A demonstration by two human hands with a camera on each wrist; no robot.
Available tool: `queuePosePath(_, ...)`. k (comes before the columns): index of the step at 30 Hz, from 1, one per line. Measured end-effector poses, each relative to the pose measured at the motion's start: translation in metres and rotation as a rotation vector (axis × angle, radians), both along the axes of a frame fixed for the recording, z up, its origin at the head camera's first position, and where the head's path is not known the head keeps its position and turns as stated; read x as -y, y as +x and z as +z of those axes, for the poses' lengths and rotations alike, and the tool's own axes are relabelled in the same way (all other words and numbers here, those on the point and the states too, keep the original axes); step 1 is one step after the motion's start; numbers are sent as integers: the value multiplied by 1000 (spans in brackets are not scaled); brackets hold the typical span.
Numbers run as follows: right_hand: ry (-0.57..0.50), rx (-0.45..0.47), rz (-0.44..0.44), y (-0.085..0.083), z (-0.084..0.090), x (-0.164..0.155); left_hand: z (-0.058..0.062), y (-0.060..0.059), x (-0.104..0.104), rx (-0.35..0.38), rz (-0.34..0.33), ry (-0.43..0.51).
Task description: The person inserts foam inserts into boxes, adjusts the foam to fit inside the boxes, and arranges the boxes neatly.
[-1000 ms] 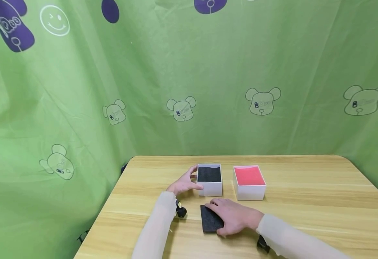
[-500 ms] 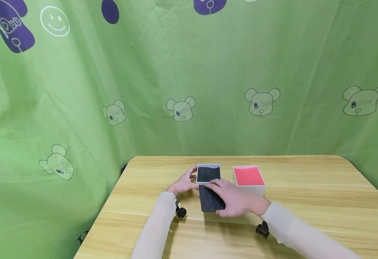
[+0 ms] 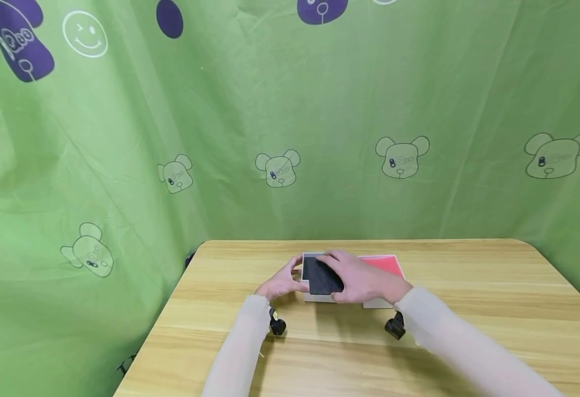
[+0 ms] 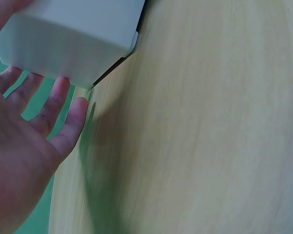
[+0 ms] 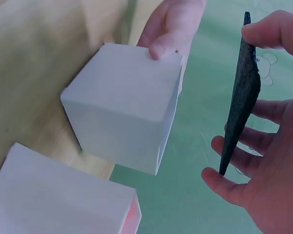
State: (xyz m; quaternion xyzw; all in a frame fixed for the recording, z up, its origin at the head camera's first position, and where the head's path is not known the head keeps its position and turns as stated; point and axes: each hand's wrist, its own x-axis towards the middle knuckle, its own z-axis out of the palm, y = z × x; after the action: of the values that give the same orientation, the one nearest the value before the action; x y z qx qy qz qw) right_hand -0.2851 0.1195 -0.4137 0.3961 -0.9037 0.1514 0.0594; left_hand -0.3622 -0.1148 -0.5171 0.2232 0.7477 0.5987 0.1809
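Note:
My right hand (image 3: 364, 282) pinches a thin black foam pad (image 3: 322, 277) between thumb and fingers, just above a white box (image 3: 319, 298) whose opening it hides. In the right wrist view the pad (image 5: 241, 92) hangs edge-on, a little apart from the box (image 5: 127, 102). My left hand (image 3: 282, 284) holds the box's left side between thumb and fingers. Its thumb (image 5: 171, 29) lies on the top corner. In the left wrist view the palm (image 4: 24, 146) sits beside the box (image 4: 73, 39).
A second white box with a red lining (image 3: 386, 264) stands right of the first, partly behind my right hand; it shows in the right wrist view too (image 5: 53, 195). The wooden table (image 3: 468, 309) is backed by a green printed curtain (image 3: 290, 138).
My right hand has lifted the black pad from the table in front of the box and carried it away from me to just over the box's opening. The left hand has stayed on the box.

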Motion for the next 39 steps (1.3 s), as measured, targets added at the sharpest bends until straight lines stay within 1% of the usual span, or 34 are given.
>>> queuePosePath(5,-1,-10,-7,-10,0,3,-2,-1,0,0,-2,-2)
queuePosePath(12,23,-1,-41,-24,-3,6,-4,-3,0,-24,1,-42)
queuePosePath(16,44,35,-74,-30,-6,8,-3,-3,1,-20,-6,-37)
queuePosePath(18,48,53,-86,-33,-7,10,0,-2,1,-11,-16,-29)
queuePosePath(21,47,72,-93,-36,-7,11,8,3,2,4,-36,-15)
queuePosePath(24,52,84,-97,-39,-8,13,15,8,2,1,-45,-12)
queuePosePath(27,56,94,-109,-44,-9,14,10,4,3,-7,-41,-16)
queuePosePath(31,65,121,-129,-49,-12,16,-1,-3,3,-19,-17,-30)
queuePosePath(35,60,159,-140,-52,-15,17,-3,-3,2,-28,5,-53)
queuePosePath(39,51,199,-157,-54,-19,16,-2,-1,1,-27,9,-53)
